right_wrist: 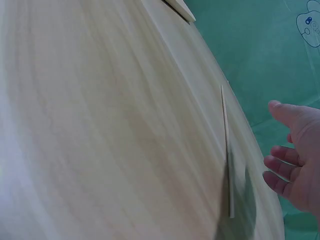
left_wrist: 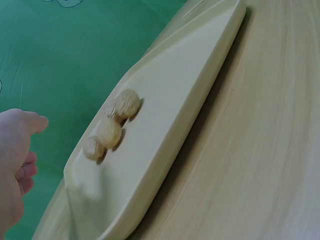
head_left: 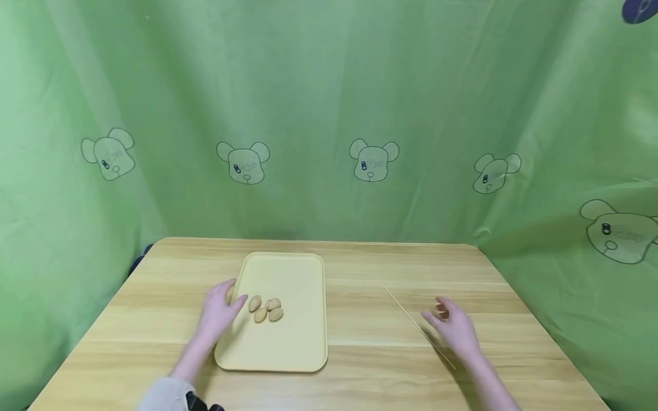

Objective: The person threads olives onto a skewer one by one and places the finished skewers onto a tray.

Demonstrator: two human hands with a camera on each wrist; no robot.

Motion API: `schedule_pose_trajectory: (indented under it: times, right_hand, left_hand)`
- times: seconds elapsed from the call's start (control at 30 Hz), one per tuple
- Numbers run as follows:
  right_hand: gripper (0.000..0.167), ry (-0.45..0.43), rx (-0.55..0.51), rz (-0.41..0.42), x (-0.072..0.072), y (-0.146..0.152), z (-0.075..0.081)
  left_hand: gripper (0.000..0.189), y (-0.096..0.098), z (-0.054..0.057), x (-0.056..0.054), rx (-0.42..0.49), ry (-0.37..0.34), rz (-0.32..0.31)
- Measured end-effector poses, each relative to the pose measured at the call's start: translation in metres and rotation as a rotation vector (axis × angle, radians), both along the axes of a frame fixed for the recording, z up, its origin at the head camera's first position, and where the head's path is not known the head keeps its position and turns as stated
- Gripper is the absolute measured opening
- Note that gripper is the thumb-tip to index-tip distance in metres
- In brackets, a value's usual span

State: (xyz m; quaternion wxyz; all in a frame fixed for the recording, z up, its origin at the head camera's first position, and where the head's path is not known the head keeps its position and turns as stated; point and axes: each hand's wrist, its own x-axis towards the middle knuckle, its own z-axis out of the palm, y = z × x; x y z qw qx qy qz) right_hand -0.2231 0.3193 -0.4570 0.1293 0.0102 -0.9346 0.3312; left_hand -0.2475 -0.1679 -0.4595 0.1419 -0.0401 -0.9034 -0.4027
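Observation:
Several tan, rough-shelled oval nuts, walnut-like (head_left: pixel 265 309), lie grouped left of centre on a pale yellow tray (head_left: pixel 298 348). My left hand (head_left: pixel 217 311) is at the tray's left edge, fingers spread and holding nothing. In the left wrist view that hand (left_wrist: pixel 15 165) is beside the nuts, its thumb extended. On the right, a thin wooden skewer (head_left: pixel 411 319) lies slantwise on the table. My right hand (head_left: pixel 454 330) hovers just right of the skewer, empty, fingers loosely bent. The right wrist view shows the same skewer (right_wrist: pixel 227 155) with the hand's shadow over its lower end.
All this is on a wood-grain table (head_left: pixel 370 377). Behind and at both sides hangs a green curtain (head_left: pixel 308 85) printed with bear heads. In the right wrist view, a corner of the tray (right_wrist: pixel 182 10) shows at the top.

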Motion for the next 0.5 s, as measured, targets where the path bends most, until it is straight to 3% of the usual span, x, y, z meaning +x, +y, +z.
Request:
schedule_pose_trajectory:
  times: [0.27, 0.37, 0.5]
  right_hand:
    - [0.054, -0.126, -0.042, -0.023, 0.007, 0.001, -0.007]
    - [0.049, -0.145, -0.046, -0.016, 0.008, 0.003, -0.009]
    - [0.046, -0.15, -0.039, -0.014, 0.009, 0.003, -0.011]
  left_hand:
    - [0.049, 0.015, -0.009, -0.005, 0.151, -0.081, 0.003]
    - [0.05, 0.018, -0.012, -0.006, 0.173, -0.135, 0.011]
    - [0.047, 0.023, -0.017, -0.007, 0.167, -0.155, 0.015]
